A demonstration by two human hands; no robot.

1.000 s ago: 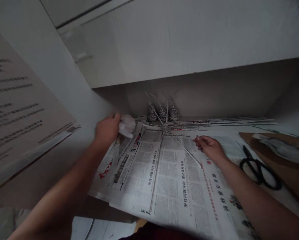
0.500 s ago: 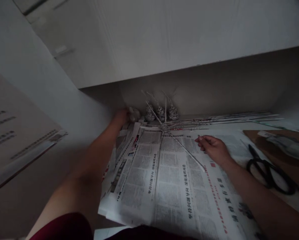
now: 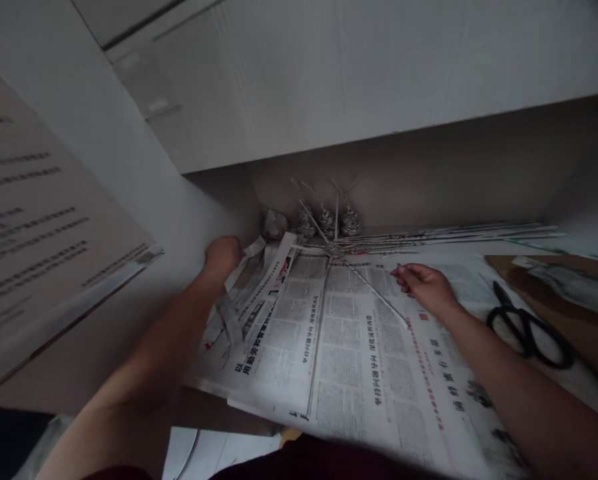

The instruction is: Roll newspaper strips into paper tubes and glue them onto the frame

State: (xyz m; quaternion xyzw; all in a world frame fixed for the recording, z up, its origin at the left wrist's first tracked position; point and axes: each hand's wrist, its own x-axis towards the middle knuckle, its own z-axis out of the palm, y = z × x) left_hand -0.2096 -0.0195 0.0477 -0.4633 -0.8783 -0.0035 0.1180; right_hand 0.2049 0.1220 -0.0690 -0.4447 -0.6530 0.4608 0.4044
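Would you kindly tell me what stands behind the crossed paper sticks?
Three coiled, gourd-shaped pieces, with a crumpled bundle to their left. The crossed paper sticks partly cover the pieces, whose far sides cannot be seen.

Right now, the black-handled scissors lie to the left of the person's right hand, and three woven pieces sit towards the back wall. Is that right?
Not quite: in the head view the black-handled scissors lie to the right of the person's right hand. The three woven pieces do sit towards the back wall.
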